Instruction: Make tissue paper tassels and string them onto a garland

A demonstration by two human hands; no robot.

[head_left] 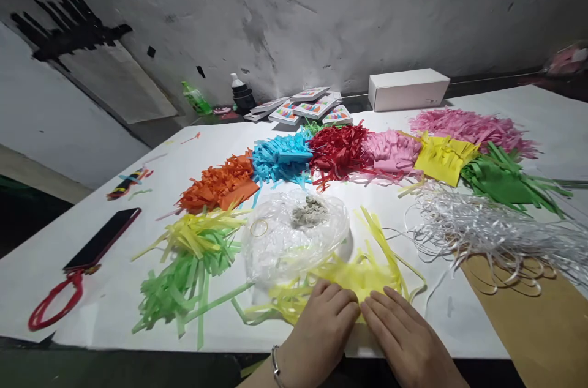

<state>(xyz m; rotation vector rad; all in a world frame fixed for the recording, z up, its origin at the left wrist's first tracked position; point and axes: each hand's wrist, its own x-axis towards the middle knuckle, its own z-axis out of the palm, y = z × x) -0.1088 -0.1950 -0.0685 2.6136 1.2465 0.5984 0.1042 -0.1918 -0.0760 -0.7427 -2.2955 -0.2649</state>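
Both hands press flat on a yellow fringed paper piece (362, 275) at the lower centre of the frame.

The left hand (324, 320) and right hand (404, 330) lie side by side, fingers extended and released, grasping nothing; the step looks like smoothing or folding, so the next move calls for even pressure along the near edge; a clear plastic bag (294, 232) touches the strips just above; green strips (184, 290) lie lower left, silver ribbon (482, 226) right; the white worktop (110, 308) also bears a phone (103, 238) at left.
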